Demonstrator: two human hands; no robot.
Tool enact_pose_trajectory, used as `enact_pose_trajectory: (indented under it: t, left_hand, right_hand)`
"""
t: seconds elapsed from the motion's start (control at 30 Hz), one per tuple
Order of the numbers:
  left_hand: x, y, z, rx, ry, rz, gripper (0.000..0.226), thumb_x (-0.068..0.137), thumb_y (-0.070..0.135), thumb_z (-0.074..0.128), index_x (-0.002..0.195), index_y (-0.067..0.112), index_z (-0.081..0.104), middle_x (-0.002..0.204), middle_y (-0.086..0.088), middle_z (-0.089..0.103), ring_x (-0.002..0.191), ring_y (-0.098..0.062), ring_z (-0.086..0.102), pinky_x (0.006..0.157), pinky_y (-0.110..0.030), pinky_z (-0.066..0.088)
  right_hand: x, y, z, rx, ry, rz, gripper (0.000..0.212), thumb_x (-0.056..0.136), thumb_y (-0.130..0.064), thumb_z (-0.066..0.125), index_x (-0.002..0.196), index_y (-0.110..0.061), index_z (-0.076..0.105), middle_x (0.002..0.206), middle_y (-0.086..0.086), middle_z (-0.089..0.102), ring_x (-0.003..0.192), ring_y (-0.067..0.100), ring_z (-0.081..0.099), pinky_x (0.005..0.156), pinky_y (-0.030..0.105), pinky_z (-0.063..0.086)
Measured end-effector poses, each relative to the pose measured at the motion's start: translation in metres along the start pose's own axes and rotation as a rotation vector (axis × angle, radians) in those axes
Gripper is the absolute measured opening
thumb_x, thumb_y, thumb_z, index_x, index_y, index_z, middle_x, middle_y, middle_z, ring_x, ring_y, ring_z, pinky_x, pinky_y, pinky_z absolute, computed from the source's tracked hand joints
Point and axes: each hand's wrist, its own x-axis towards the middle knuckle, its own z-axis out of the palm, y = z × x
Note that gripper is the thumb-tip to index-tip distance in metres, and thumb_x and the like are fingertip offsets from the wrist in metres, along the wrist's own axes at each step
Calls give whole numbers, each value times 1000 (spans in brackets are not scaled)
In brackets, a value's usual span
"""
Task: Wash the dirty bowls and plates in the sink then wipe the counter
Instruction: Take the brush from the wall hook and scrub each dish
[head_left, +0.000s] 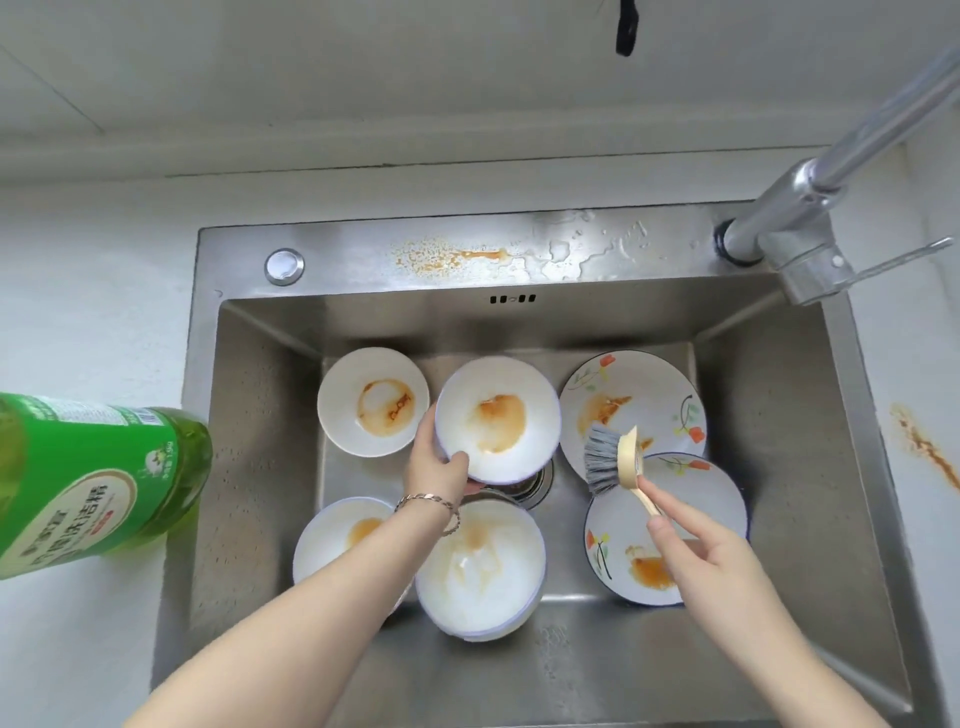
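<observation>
Over the sink (249, 415), the left hand (439, 467) grips a stained bowl (497, 420) by its rim while the right hand (696, 545) pinches a brush (615, 460).

Brushed steel sink (270, 395), glossy bowls (497, 419)

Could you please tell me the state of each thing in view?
Held bowl: stained, gripped by left hand.
Brush: held by right hand.
Other bowls: stained, in sink.
Plates: stained, overlapping.
Faucet: not running.
Counter: stained orange.
</observation>
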Motion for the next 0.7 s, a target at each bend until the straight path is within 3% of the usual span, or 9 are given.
enact_pose_trajectory:
  t: [0.07, 0.1, 0.2, 0.3, 0.37, 0.47, 0.57, 0.63, 0.7]
  left_hand:
    - [-25, 15, -16, 30, -48, 8, 68, 82, -12, 39, 136, 30, 39, 122, 0, 46, 85, -29, 58, 56, -41, 59]
    - [-39, 24, -24, 54, -71, 17, 68, 82, -11, 39, 135, 31, 39, 118, -3, 49, 74, -29, 62, 52, -37, 58]
    - [-85, 52, -47, 86, -150, 60, 68, 81, -11, 40, 125, 41, 41, 90, -3, 62, 47, -19, 63, 47, -28, 55]
    - [-134, 77, -64, 110, -237, 118, 67, 80, -8, 43, 107, 53, 44, 66, -6, 64, 47, -21, 63, 51, -30, 56]
    - [-162, 89, -73, 97, -279, 146, 66, 79, -4, 46, 101, 58, 44, 56, -9, 62, 50, -26, 62, 56, -34, 57]
    - [-194, 97, -84, 70, -283, 167, 63, 73, 4, 51, 101, 60, 45, 56, -12, 62, 53, -30, 62, 63, -39, 58]
    - [-214, 92, -92, 122, -288, 229, 65, 74, 10, 53, 107, 65, 41, 60, -8, 63, 55, -23, 63, 72, -44, 58]
    - [-222, 90, -93, 148, -335, 272, 68, 63, 28, 56, 111, 71, 35, 72, -9, 66, 65, -19, 64, 78, -44, 57]
    - [-233, 87, -96, 64, -398, 280, 77, 53, 40, 60, 117, 71, 30, 92, -2, 70, 81, -15, 66, 77, -40, 57]
  right_hand:
    - [-5, -9, -6, 16, 61, -31, 38, 93, -19, 52, 115, -50, 51, 40, -10, 30, 40, 8, 35, 44, 11, 29]
    - [-8, -15, -8, 40, 84, -48, 41, 91, -18, 56, 115, -50, 51, 44, -11, 42, 44, 6, 45, 48, 9, 33]
    - [-20, -34, -11, 110, 104, -93, 54, 82, -18, 69, 119, -51, 49, 72, -5, 70, 71, 1, 64, 69, 12, 43]
    - [-36, -52, -12, 149, 72, -165, 60, 79, -17, 72, 129, -41, 50, 87, 5, 72, 74, -1, 65, 68, 15, 50]
    - [-52, -62, -15, 169, 58, -227, 58, 81, -11, 70, 126, -42, 51, 103, 20, 65, 85, 12, 64, 71, 14, 51]
    - [-78, -70, -20, 144, 60, -302, 62, 82, -6, 66, 111, -57, 49, 96, 19, 67, 80, 28, 64, 67, 12, 49]
    - [-98, -71, -24, 65, 83, -320, 68, 81, -2, 62, 116, -58, 47, 80, 12, 69, 68, 19, 59, 72, 24, 52]
    - [-105, -71, -25, 77, 84, -323, 68, 79, 2, 60, 119, -53, 49, 72, -9, 68, 61, 7, 55, 67, 18, 49]
    - [-115, -74, -28, 96, 70, -324, 68, 78, 5, 59, 117, -51, 50, 63, -15, 64, 51, 0, 50, 56, 9, 43]
